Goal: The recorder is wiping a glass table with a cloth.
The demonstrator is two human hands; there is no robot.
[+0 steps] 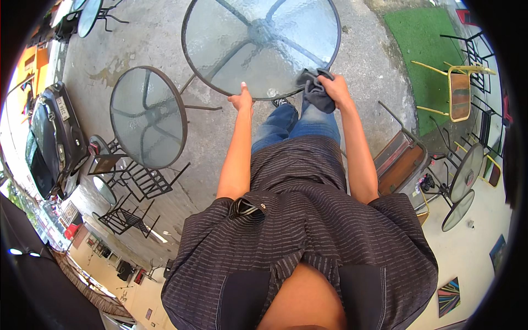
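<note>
A round table with a textured glass top (231,45) and a dark metal rim stands before me. My left hand (242,99) grips the near rim, its thumb on top and its fingers partly hidden below the edge. In my right hand (336,88) is a dark grey cloth (317,91), bunched up against the rim at the near right. Part of the cloth lies over the glass edge and the rest hangs above my jeans. Table legs show through the glass.
Left of me stands a smaller round glass table (144,119) beside black metal chairs (144,179). Farther left is a parked dark car (57,136). On the right are a wood-panelled chair (402,161), a yellow-framed chair (460,93) and green artificial turf (425,53).
</note>
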